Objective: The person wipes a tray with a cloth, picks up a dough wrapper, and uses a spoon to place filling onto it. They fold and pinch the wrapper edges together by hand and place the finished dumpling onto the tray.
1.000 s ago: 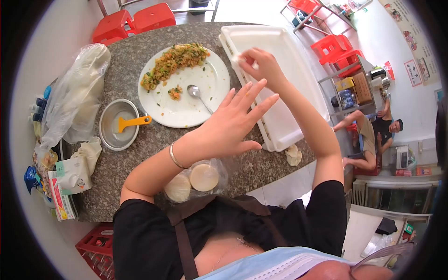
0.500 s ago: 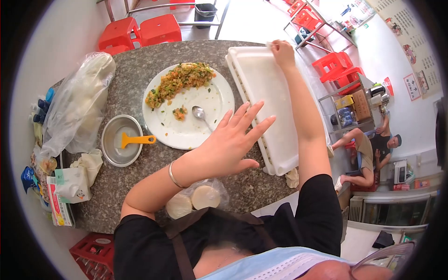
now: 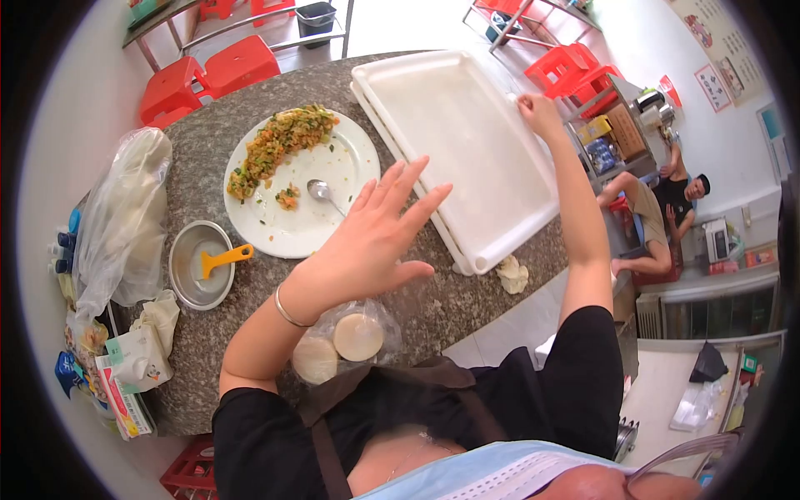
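My left hand (image 3: 362, 237), a bangle on its wrist, hovers open with fingers spread near the front of a white plate (image 3: 358, 158). On that plate lie chopped vegetable filling (image 3: 283, 146) and a metal spoon (image 3: 318, 190), whose handle is partly hidden by my fingers. My right hand (image 3: 542, 115) is closed in a pinch beyond the right edge of a white plastic tray (image 3: 467, 150). A small whitish bit shows at its fingertips, too blurred to name. Below my left forearm, round pale wrappers (image 3: 358, 337) sit stacked in clear plastic.
Left of the plate stands a metal bowl (image 3: 187, 279) with a yellow-handled scraper (image 3: 225, 262). Behind it lies a filled plastic bag (image 3: 125, 217). A tissue pack (image 3: 137, 360) is at the table's left edge, a crumpled tissue (image 3: 512, 274) by the tray. A person (image 3: 675, 196) sits at right.
The view has shifted, so the table and tray appear further left. My right hand has moved from the tray's far corner to beyond its right edge. My left hand stays spread.
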A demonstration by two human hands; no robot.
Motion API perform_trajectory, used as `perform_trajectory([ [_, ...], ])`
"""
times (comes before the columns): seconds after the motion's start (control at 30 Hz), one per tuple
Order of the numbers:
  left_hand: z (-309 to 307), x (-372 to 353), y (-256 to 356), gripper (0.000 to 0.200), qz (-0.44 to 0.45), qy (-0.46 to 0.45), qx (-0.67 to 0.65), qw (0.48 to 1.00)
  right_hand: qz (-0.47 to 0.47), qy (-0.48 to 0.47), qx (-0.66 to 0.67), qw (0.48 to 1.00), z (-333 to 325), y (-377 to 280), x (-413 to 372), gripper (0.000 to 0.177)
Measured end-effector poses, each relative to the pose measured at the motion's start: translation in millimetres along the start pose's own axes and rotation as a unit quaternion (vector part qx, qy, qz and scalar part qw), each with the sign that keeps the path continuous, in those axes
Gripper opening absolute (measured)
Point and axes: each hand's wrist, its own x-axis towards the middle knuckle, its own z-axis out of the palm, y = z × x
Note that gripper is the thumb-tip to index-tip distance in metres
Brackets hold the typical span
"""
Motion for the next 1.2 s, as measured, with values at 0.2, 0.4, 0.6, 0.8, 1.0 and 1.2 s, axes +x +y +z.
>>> perform_trajectory([
  [0.2, -0.8, -2.2, 7.9, 0.093, 0.015, 0.004, 0.029, 0.999, 0.081, 0.046, 0.097, 0.991, -65.3, 10.7, -172.3, 0.015],
  [0.4, 8.0, -9.3, 26.0, 0.088, 0.039, -0.019, -0.001, 0.999, 0.073, 0.062, 0.147, 0.985, -82.5, -85.3, -238.6, 0.016],
  [0.6, 29.9, -25.1, 43.4, 0.087, 0.029, -0.072, -0.053, 0.996, 0.0, 0.028, 0.274, 0.961, -72.7, -205.8, -284.8, 0.017],
  [0.8, 46.5, -34.3, 64.3, 0.098, -0.038, -0.035, -0.599, 0.799, 0.17, 0.057, 0.796, 0.578, -62.0, -225.4, -299.9, 0.023],
  [1.0, 52.8, -39.5, 74.1, 0.103, -0.075, -0.046, -0.652, 0.753, 0.089, -0.14, 0.835, 0.525, -71.1, -245.1, -308.7, 0.022],
  [1.2, 52.6, -56.7, 70.9, 0.097, -0.115, -0.013, -0.621, 0.775, 0.051, -0.09, 0.729, 0.677, -92.0, -222.1, -319.9, 0.013],
])
